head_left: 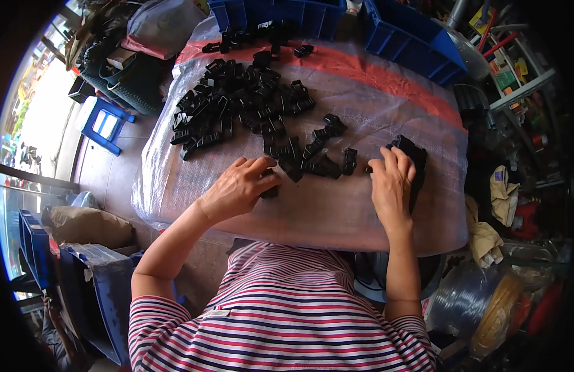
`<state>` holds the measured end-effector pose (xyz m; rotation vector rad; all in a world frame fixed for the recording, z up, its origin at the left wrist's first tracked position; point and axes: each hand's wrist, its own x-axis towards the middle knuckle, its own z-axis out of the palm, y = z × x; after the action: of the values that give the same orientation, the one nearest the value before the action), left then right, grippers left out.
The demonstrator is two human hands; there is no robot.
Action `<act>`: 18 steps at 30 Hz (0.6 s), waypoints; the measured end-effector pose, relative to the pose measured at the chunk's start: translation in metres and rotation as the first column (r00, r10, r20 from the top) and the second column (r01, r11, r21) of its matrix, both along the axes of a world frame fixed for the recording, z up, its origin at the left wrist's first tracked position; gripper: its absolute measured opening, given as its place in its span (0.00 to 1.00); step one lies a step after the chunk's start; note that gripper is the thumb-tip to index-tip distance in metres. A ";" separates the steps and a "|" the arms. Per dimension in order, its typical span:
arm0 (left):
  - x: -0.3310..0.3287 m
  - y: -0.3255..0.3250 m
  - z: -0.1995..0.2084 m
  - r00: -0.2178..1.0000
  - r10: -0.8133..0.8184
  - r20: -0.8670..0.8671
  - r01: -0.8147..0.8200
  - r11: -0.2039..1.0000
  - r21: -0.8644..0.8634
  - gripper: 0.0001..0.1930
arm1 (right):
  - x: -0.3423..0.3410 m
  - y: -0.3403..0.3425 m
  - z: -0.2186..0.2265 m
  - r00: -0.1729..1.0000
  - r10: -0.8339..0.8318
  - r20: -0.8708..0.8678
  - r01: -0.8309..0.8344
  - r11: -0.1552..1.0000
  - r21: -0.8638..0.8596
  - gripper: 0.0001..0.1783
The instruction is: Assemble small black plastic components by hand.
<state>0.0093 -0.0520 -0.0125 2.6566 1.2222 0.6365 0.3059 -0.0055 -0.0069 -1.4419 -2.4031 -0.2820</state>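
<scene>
My left hand (240,187) is closed on a small black plastic part (270,192), mostly covered by the fingers, at the near edge of a loose pile. That pile of black plastic parts (222,102) spreads over the left and middle of the plastic-wrapped work surface (336,214). On the right, my right hand (392,186) has its fingers curled down against a row of black parts (416,164) set close together. A dark sliver shows by its fingertips; what they grip is hidden. One single black part (349,161) lies between the hands.
Two blue plastic crates, one at the back (281,18) and one at the back right (411,40), border the work surface. A blue stool (105,126) stands on the floor at left. A metal rack (523,93) and a tubing coil (467,304) are at right.
</scene>
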 end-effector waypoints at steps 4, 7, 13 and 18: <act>-0.008 -0.001 -0.003 0.996 -0.010 0.087 0.020 0.994 -0.112 0.19 | -0.027 -0.030 -0.005 0.808 0.154 -0.569 -0.383 0.871 -0.309 0.13; -0.002 -0.008 0.006 0.873 0.235 0.428 0.012 0.866 -0.500 0.21 | -0.042 -0.043 -0.020 0.771 0.198 -0.605 -0.402 0.888 -0.221 0.14; 0.028 -0.030 -0.023 0.056 0.669 0.741 0.634 0.549 -0.544 0.21 | -0.043 -0.052 -0.023 0.851 0.220 -0.476 -0.302 0.948 -0.102 0.20; 0.045 -0.033 -0.028 0.004 0.665 0.747 0.619 0.585 -0.524 0.19 | -0.047 -0.055 -0.011 0.768 0.184 -0.613 -0.340 0.929 -0.147 0.20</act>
<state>0.0547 -0.0848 -0.0406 0.6359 0.6263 1.2258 0.2589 -0.0608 -0.0182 -1.0386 -2.1061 0.4967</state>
